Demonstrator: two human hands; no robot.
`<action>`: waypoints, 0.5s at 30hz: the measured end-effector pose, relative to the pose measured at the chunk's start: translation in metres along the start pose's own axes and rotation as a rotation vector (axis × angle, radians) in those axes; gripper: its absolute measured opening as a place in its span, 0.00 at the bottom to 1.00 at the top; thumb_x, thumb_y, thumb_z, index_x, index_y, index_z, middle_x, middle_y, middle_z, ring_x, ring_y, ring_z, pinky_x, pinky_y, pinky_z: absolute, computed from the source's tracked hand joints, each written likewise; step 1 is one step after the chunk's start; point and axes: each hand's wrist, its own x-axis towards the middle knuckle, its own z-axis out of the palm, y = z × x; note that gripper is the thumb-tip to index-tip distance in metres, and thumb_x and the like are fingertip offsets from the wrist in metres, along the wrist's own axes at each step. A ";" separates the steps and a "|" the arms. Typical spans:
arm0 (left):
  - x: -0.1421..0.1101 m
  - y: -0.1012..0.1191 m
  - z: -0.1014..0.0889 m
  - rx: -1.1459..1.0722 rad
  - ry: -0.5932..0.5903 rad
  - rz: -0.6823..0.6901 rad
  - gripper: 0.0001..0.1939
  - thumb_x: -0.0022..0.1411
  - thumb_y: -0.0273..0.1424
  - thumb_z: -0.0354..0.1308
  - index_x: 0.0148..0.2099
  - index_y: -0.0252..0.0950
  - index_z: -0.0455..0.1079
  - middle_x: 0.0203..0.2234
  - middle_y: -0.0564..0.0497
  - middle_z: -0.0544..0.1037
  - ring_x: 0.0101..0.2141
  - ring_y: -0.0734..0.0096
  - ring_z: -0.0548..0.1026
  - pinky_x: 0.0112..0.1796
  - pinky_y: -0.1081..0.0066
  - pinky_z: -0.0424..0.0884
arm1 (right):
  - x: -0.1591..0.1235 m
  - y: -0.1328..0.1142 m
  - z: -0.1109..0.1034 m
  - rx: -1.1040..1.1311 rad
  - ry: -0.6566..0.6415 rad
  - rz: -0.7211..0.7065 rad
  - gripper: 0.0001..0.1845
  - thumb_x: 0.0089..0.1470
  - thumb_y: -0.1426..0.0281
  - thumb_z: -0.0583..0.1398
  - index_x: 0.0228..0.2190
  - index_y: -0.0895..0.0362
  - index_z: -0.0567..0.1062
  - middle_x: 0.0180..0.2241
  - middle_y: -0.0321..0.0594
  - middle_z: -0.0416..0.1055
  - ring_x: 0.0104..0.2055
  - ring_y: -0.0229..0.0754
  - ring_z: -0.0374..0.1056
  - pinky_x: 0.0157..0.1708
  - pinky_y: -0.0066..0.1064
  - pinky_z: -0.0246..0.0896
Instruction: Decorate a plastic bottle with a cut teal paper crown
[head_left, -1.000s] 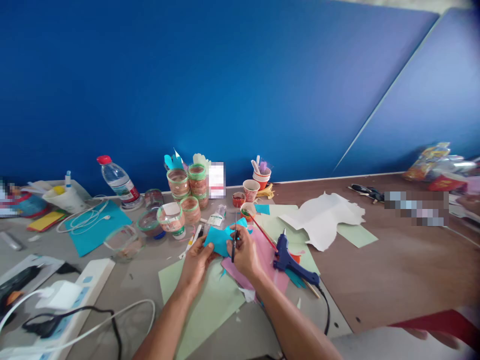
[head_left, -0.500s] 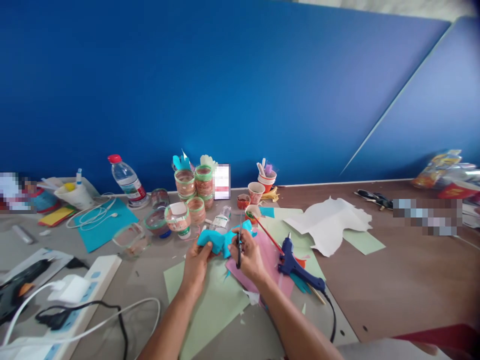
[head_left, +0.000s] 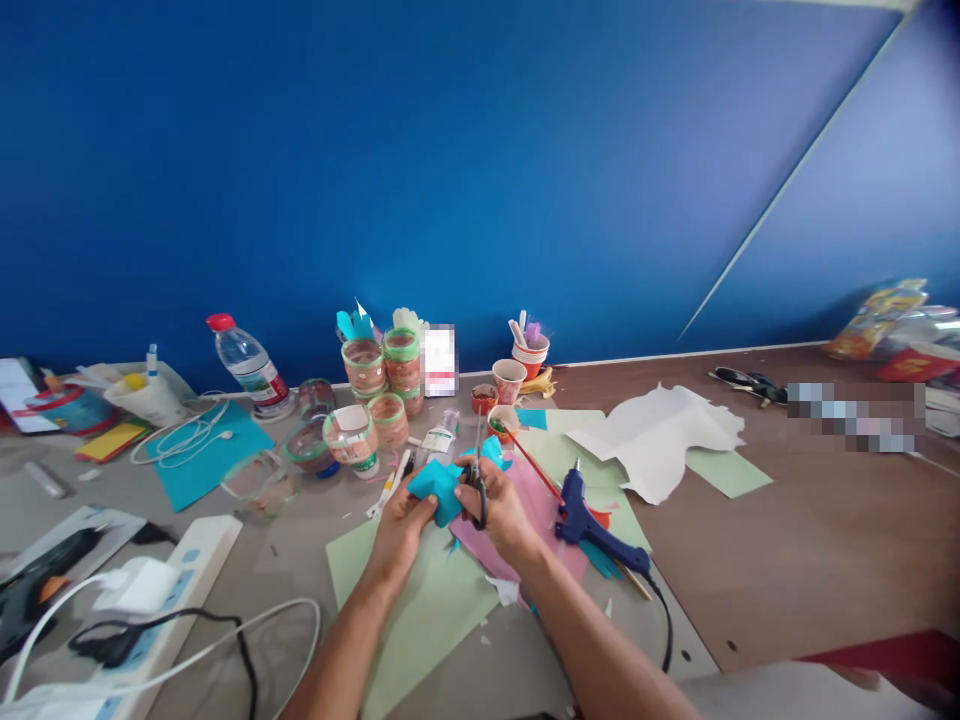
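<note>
A piece of bright blue paper (head_left: 437, 487) is pinched in my left hand (head_left: 401, 525), thumb on top. My right hand (head_left: 499, 510) is closed around a pair of scissors (head_left: 480, 490), its dark handles in my fingers and its blades pointing away from me. The scissors are close against the paper's right side; whether the blades bite into it I cannot tell. Pink paper (head_left: 525, 500) lies under my right hand, and pale green paper (head_left: 427, 610) is spread beneath my wrists. More blue paper shows just behind the scissors.
A blue glue gun (head_left: 592, 525) with a cord lies right of my hands. Jars (head_left: 364, 365) and paper cups (head_left: 508, 382) stand behind, with a water bottle (head_left: 251, 365) leftward. A power strip (head_left: 176, 590) with cables is at front left. White paper (head_left: 660, 440) lies right.
The blue paper in my left hand has turned and folded, its held part now nearer the scissors. Both hands keep their grip. The whole view has shifted slightly.
</note>
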 end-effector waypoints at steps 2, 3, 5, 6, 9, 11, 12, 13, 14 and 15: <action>-0.001 -0.001 -0.001 0.100 0.027 0.053 0.19 0.50 0.36 0.66 0.44 0.36 0.74 0.27 0.51 0.77 0.27 0.70 0.71 0.33 0.69 0.67 | 0.000 0.002 0.002 -0.119 0.039 -0.058 0.15 0.44 0.68 0.61 0.37 0.56 0.67 0.23 0.30 0.61 0.22 0.34 0.58 0.22 0.27 0.55; -0.002 0.000 -0.001 0.153 0.049 0.085 0.18 0.51 0.37 0.65 0.43 0.36 0.74 0.28 0.51 0.77 0.28 0.69 0.72 0.33 0.68 0.68 | -0.001 0.004 0.004 -0.179 0.059 -0.083 0.15 0.44 0.69 0.60 0.37 0.56 0.67 0.24 0.31 0.62 0.22 0.34 0.59 0.23 0.26 0.55; -0.004 0.001 0.000 0.250 0.109 0.142 0.15 0.52 0.37 0.64 0.41 0.36 0.74 0.28 0.51 0.77 0.29 0.68 0.72 0.34 0.68 0.68 | -0.003 0.006 0.006 -0.290 0.084 -0.109 0.15 0.45 0.70 0.59 0.38 0.56 0.67 0.26 0.32 0.64 0.22 0.33 0.58 0.22 0.26 0.55; -0.004 0.002 0.000 0.276 0.134 0.162 0.14 0.52 0.37 0.63 0.41 0.36 0.74 0.28 0.51 0.77 0.28 0.68 0.72 0.34 0.69 0.68 | -0.004 0.007 0.007 -0.339 0.091 -0.116 0.16 0.46 0.70 0.58 0.40 0.56 0.67 0.26 0.32 0.64 0.21 0.32 0.57 0.21 0.25 0.53; -0.004 0.003 0.001 0.244 0.123 0.161 0.15 0.53 0.39 0.63 0.41 0.36 0.73 0.28 0.50 0.77 0.28 0.69 0.72 0.33 0.69 0.68 | -0.007 0.008 0.007 -0.433 0.129 -0.144 0.18 0.47 0.71 0.58 0.43 0.57 0.67 0.24 0.31 0.63 0.19 0.31 0.55 0.20 0.24 0.51; -0.002 0.002 0.002 0.178 0.067 0.122 0.16 0.53 0.40 0.63 0.41 0.36 0.73 0.30 0.50 0.77 0.28 0.70 0.71 0.32 0.70 0.67 | -0.007 0.008 0.007 -0.435 0.143 -0.153 0.17 0.48 0.71 0.57 0.43 0.57 0.67 0.25 0.31 0.64 0.19 0.31 0.55 0.20 0.24 0.51; -0.001 0.001 0.002 0.151 0.049 0.099 0.16 0.52 0.40 0.64 0.40 0.35 0.73 0.30 0.50 0.77 0.28 0.70 0.71 0.31 0.70 0.67 | -0.007 0.008 0.007 -0.421 0.141 -0.153 0.17 0.48 0.71 0.57 0.42 0.57 0.66 0.25 0.32 0.65 0.19 0.31 0.55 0.20 0.24 0.52; 0.000 -0.001 0.002 0.127 0.038 0.076 0.17 0.51 0.40 0.65 0.40 0.35 0.73 0.30 0.50 0.77 0.27 0.71 0.70 0.31 0.71 0.67 | -0.007 0.008 0.008 -0.402 0.135 -0.152 0.17 0.48 0.70 0.57 0.42 0.57 0.66 0.25 0.32 0.65 0.19 0.31 0.56 0.21 0.24 0.53; 0.001 -0.002 0.002 0.108 0.033 0.054 0.18 0.49 0.39 0.66 0.40 0.35 0.73 0.29 0.51 0.77 0.27 0.72 0.70 0.30 0.71 0.66 | -0.006 0.009 0.008 -0.380 0.125 -0.152 0.17 0.48 0.70 0.57 0.42 0.57 0.66 0.26 0.32 0.66 0.20 0.31 0.57 0.21 0.24 0.54; 0.002 -0.004 0.002 0.095 0.033 0.037 0.18 0.48 0.38 0.67 0.40 0.35 0.73 0.27 0.52 0.76 0.26 0.73 0.69 0.29 0.72 0.66 | -0.007 0.009 0.009 -0.361 0.116 -0.150 0.17 0.48 0.70 0.57 0.43 0.57 0.66 0.26 0.32 0.66 0.20 0.31 0.57 0.21 0.24 0.54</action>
